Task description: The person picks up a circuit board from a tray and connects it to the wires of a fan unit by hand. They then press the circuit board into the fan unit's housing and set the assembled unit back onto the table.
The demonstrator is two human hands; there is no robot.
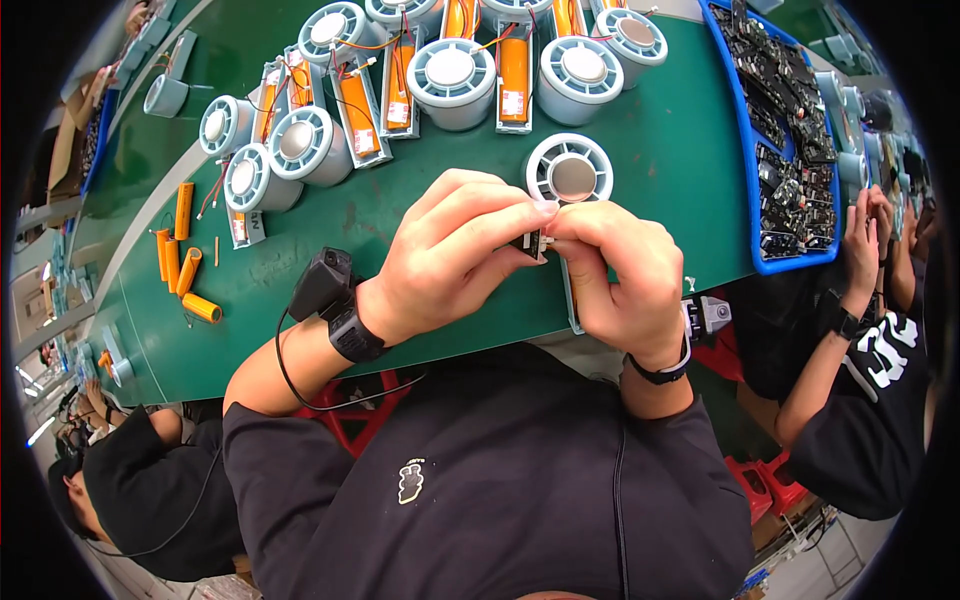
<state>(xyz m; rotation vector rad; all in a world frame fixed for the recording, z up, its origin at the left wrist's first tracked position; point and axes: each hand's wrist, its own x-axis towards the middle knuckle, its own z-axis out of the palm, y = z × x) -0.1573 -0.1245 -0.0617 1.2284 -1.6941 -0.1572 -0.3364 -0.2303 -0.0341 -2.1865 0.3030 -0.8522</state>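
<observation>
Just in front of me, my left hand [450,255] is closed, its thumb and fingers pinching a small black circuit board [531,243]. My right hand [628,275] meets it from the other side, with thumb and forefinger closed on a small white connector [548,241] at the board's edge. The fingertips of both hands touch or nearly touch, and they partly cover the board. Right behind them lies a light-blue round-headed housing [541,165] with a silver disc in its middle. Its handle runs toward me under my right hand and is mostly hidden.
Several similar housings [451,82] with orange batteries and loose wires crowd the far side of the green table [420,345]. Loose orange cells [184,212] lie at left. A blue tray [752,170] of black circuit boards stands at right. Co-workers sit on both sides.
</observation>
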